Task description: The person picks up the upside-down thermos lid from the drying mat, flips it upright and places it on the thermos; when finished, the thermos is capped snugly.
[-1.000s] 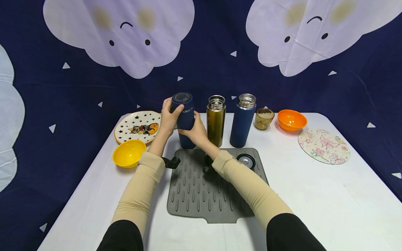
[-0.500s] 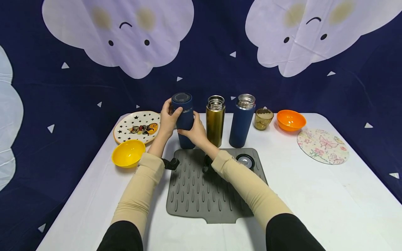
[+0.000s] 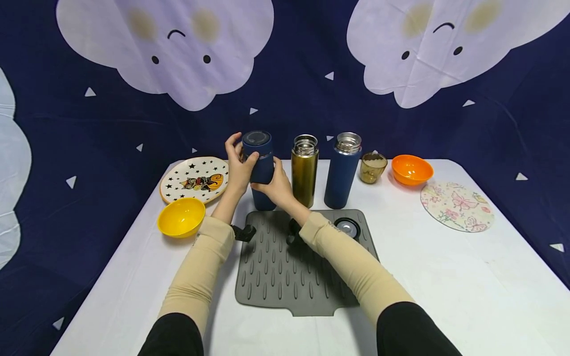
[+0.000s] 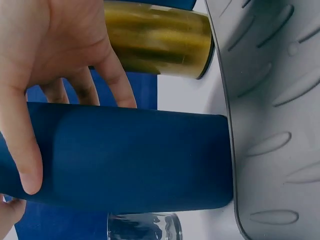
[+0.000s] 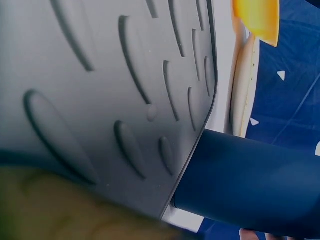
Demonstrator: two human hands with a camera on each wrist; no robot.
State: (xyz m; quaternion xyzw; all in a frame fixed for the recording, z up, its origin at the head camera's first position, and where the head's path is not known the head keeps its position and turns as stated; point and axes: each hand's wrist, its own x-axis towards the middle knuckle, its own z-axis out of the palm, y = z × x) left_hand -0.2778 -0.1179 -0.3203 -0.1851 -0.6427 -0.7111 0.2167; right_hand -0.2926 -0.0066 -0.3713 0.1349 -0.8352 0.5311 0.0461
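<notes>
A dark blue thermos bottle (image 3: 262,172) stands upright just behind the grey mat, its lid (image 3: 257,139) on top. At the lid's left side, my left hand (image 3: 239,170) grips with the thumb across its front; a finger stands out from the edge. My right hand (image 3: 278,188) holds the bottle's body lower down, from the right. In the left wrist view the right hand's thumb (image 4: 31,170) lies over the blue body. Right of it stand a gold bottle (image 3: 305,175) and a second blue bottle (image 3: 342,173), both uncapped.
A round lid (image 3: 348,228) lies on the ridged grey mat (image 3: 285,291). At left are a yellow bowl (image 3: 181,217) and a patterned plate (image 3: 200,180). An amber glass (image 3: 372,168), an orange bowl (image 3: 411,169) and a floral round mat (image 3: 457,207) are at right.
A finger of my left hand has lifted outward from the lid's left side. The bottle and my right hand stay in place.
</notes>
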